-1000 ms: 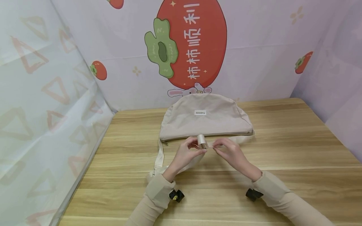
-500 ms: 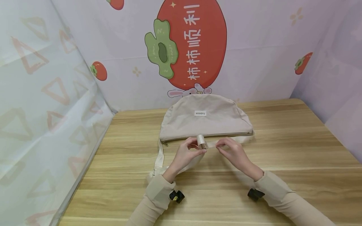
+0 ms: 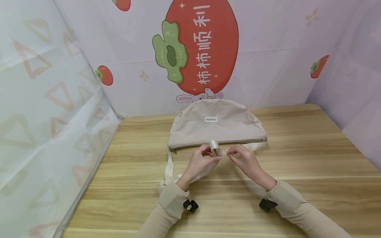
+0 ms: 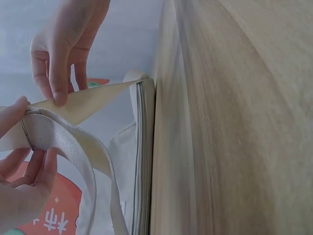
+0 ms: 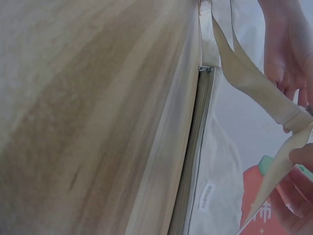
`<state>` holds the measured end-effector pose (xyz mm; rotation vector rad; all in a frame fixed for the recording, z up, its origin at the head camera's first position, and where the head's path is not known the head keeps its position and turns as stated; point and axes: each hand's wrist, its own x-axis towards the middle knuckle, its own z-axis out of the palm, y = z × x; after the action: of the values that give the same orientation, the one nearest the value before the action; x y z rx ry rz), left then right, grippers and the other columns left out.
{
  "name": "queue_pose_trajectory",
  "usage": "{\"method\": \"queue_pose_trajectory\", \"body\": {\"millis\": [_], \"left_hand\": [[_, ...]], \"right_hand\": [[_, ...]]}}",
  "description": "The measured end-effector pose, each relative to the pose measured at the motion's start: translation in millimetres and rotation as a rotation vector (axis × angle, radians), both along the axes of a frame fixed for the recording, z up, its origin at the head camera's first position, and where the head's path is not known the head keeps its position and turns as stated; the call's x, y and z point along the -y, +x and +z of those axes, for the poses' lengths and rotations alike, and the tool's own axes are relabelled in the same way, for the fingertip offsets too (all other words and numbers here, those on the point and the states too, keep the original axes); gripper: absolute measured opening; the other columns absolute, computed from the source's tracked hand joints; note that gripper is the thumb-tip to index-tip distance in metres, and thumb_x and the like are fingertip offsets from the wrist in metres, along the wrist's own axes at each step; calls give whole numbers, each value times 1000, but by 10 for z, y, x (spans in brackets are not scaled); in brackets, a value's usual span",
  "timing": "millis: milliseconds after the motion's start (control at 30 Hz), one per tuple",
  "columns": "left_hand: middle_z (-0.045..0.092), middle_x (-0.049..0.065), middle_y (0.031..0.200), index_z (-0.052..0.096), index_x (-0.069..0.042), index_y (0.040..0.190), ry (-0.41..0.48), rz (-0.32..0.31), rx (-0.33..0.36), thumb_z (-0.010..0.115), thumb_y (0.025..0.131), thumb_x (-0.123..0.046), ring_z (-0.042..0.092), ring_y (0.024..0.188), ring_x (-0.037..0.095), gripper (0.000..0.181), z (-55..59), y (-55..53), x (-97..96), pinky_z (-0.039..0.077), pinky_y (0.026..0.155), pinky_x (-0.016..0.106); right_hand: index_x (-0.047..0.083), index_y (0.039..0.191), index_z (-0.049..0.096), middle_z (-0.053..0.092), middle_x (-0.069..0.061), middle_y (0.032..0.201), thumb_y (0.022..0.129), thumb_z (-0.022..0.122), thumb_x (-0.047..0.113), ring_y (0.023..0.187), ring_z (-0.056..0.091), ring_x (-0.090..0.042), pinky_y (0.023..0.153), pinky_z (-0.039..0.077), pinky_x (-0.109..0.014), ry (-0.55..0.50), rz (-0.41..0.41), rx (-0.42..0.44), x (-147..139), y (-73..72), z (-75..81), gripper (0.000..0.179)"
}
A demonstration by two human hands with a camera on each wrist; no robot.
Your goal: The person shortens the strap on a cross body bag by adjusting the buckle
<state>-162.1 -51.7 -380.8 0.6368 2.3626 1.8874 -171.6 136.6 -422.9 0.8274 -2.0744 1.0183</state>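
Head view looks down; close, sideways wrist views share the strap (image 4: 88,101)

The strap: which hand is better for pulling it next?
Probably the right hand: it pinches the strap beside the buckle, while the left hand is busy holding that buckle.

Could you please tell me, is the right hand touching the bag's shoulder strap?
Touching. The left wrist view shows it plainly: the right hand pinches the edge of the shoulder strap, with no gap between.
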Motion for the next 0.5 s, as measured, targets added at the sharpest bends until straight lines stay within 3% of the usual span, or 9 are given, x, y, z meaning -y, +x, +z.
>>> {"method": "queue_pose_trajectory", "body": {"millis": [267,500], "left_hand": [[57,19,99,58,7,105,-32,9,10,68,76,-3,56,90,28,32,-21,-36,-65,47,82,40],[58,20,99,56,6,108,-29,4,18,66,77,-4,56,90,32,34,-20,-57,-115,47,80,37]], "right_hand": [[3,74,62,61,-4,73,58,72,-17,67,57,-14,64,44,-13,-6,-9,14,24,17,33,27],[3,74,62,61,-4,73,59,71,-17,65,57,-13,59,48,-21,-13,-19,49,46,21,49,26]]}}
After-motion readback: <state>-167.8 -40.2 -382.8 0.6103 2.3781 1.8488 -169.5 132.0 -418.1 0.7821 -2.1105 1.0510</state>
